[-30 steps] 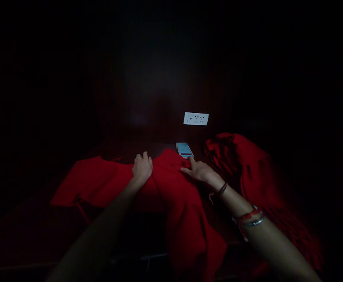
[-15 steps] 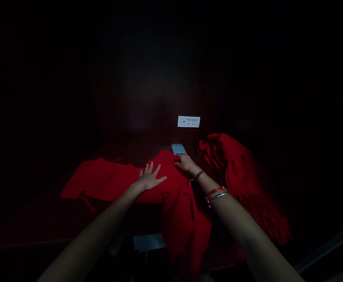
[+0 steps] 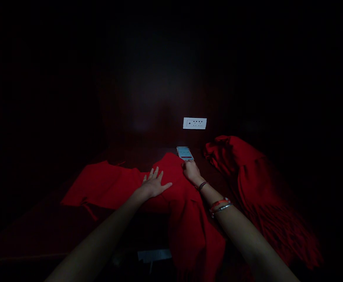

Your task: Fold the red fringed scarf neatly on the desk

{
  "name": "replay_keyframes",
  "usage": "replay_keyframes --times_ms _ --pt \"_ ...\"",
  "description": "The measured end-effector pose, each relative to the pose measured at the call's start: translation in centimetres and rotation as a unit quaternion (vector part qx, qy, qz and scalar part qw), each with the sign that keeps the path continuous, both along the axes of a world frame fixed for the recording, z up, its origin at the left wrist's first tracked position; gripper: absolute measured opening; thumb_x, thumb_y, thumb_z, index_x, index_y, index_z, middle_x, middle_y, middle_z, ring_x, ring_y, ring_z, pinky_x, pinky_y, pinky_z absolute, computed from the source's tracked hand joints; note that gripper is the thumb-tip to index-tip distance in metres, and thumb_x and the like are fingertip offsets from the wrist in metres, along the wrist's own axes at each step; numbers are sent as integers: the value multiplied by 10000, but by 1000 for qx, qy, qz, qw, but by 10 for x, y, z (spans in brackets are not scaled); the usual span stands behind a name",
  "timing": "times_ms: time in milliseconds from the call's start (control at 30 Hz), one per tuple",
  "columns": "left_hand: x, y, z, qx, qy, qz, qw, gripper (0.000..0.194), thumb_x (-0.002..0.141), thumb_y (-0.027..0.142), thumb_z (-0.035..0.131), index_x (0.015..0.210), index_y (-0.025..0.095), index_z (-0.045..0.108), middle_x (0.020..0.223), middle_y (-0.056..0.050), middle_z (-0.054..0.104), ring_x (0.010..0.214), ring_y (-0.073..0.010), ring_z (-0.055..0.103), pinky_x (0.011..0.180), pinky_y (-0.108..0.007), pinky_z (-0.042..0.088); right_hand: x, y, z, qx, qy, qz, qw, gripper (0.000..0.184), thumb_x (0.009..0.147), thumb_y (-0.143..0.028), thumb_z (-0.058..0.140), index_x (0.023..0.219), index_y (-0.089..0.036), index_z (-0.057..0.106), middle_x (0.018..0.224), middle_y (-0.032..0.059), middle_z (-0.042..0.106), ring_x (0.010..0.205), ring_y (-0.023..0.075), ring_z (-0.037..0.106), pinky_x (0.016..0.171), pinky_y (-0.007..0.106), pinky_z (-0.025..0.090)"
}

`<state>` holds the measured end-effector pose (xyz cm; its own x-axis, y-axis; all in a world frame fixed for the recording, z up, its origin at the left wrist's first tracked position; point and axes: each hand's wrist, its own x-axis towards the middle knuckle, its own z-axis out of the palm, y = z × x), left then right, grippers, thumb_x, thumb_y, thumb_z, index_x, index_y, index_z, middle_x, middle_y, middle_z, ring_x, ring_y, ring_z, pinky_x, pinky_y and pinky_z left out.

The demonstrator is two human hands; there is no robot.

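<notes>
A red fringed scarf [image 3: 101, 184] lies across the dark surface, one part reaching left and another hanging over the front edge. My left hand [image 3: 153, 185] rests flat on its middle, fingers spread. At the scarf's right edge, my right hand [image 3: 191, 172] is closed, with curled fingers pinching the cloth; the fingertips are partly hidden. Just beyond this hand is a phone [image 3: 185, 152] with its screen lit. Bracelets circle my right wrist.
A second red fringed cloth [image 3: 256, 180] lies bunched on the right, its fringe towards me. On the back wall is a white socket panel [image 3: 194, 123]. Below the front edge hangs a pale flat piece [image 3: 154, 255]. Deep shadow hides the surroundings.
My right hand has gone from extended fingers beside the phone to curled fingers at the scarf's edge, uncovering more of the screen. My left hand stays on the cloth. The view has shifted slightly.
</notes>
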<state>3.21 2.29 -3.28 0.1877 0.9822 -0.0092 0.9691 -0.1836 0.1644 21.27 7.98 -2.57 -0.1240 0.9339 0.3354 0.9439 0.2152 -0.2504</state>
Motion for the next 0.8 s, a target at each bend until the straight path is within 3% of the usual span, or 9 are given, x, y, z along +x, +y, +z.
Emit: replay_keyframes --times_ms 133,233,333,433,533,667,800 --pt "1 -2 -2 75 -2 -8 997 706 709 625 191 1231 162 296 1346 -102 56 1204 -264 81 930 -415 166 -8 0 15 95 -54 56 992 264 708 -114 414 947 -153 521 1010 108 475 931 189 431 759 263 346" --pt "3 -4 -2 75 3 13 997 680 727 601 197 1229 153 298 1302 -145 209 1165 -268 228 902 -381 231 -18 19 31 64 -108 173 977 236 753 -154 389 939 -154 535 941 87 517 876 157 471 759 231 343" --pt "4 -7 -3 50 15 36 998 722 721 624 148 1257 150 239 1297 -164 218 1168 -286 211 894 -417 223 -34 48 39 16 -179 259 949 260 768 -212 407 991 -160 531 938 81 540 872 151 489 761 217 342" --pt "3 -8 -7 36 21 34 999 732 721 627 111 1273 153 194 1306 -156 201 1184 -287 162 903 -442 190 -49 80 34 8 -194 276 941 343 765 -256 425 1091 -160 473 1045 95 510 953 164 459 784 229 339" --pt "3 -9 -12 73 29 30 996 704 735 607 117 1265 156 223 1293 -162 232 1179 -287 180 902 -446 187 -60 107 24 -10 -196 293 936 313 728 -238 476 1033 -182 518 1068 75 512 998 170 431 795 247 333" --pt "4 -11 -16 112 44 37 992 663 747 585 154 1248 165 269 1270 -162 282 1160 -287 229 897 -441 200 -63 131 21 -37 -185 290 938 148 699 -181 489 792 -182 604 839 34 607 801 134 523 695 202 359" --pt "5 -13 -16 123 49 42 990 662 749 579 167 1245 154 274 1255 -165 303 1153 -292 240 896 -445 201 -58 146 32 -22 -145 246 958 205 763 -184 394 839 -152 582 832 44 606 754 113 530 630 170 352"
